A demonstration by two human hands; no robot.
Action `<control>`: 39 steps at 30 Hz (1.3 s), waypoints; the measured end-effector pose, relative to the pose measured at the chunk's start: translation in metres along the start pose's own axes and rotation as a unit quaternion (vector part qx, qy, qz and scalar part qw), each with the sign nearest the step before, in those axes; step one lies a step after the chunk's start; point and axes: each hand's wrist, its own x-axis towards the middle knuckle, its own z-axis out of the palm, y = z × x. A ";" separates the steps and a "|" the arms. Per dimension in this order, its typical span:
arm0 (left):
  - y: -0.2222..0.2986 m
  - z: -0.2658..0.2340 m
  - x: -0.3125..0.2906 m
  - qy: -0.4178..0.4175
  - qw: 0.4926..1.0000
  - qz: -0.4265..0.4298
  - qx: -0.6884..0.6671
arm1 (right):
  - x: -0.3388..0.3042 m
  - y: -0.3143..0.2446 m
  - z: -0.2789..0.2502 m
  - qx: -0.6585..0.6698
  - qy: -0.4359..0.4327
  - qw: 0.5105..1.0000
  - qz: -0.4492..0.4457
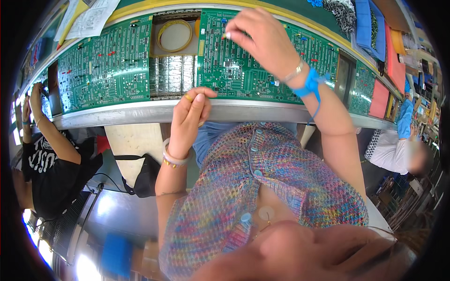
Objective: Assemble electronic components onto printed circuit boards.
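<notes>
A large green circuit board (229, 77) lies in front of me, set with small red, blue and black parts. Over its far half is my right hand (262, 40), with thumb and forefinger pinched together at the board; a small white spot shows at the fingertips, and what they hold is too small to name. A blue wrist strap (310, 86) is tied around that wrist. My left hand (187, 117) is at the board's near edge, above the metal rail (234, 110). Its fingers are curled with the thumb pressed against them, and anything inside is hidden.
Another green board (105, 70) lies to the left, beyond a gap with a yellow tape roll (161, 37). More boards continue rightward. Blue bins (365, 28) and loose metal parts (341, 16) stand at the far right. A co-worker (58, 159) works at left, another person (393, 150) at right.
</notes>
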 end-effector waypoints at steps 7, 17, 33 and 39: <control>0.007 0.003 -0.023 0.106 0.825 0.083 0.548 | 0.040 0.023 0.010 -0.064 -0.021 0.998 0.004; 0.001 0.009 -0.025 0.113 0.733 0.115 0.661 | 0.043 0.019 0.015 -0.133 -0.037 0.990 -0.012; -0.005 0.018 -0.024 0.096 0.715 0.115 0.683 | 0.010 -0.035 0.013 0.003 -0.006 0.996 -0.085; -0.011 0.034 -0.016 0.046 0.716 0.098 0.689 | -0.056 -0.074 0.050 0.230 -0.082 0.969 0.019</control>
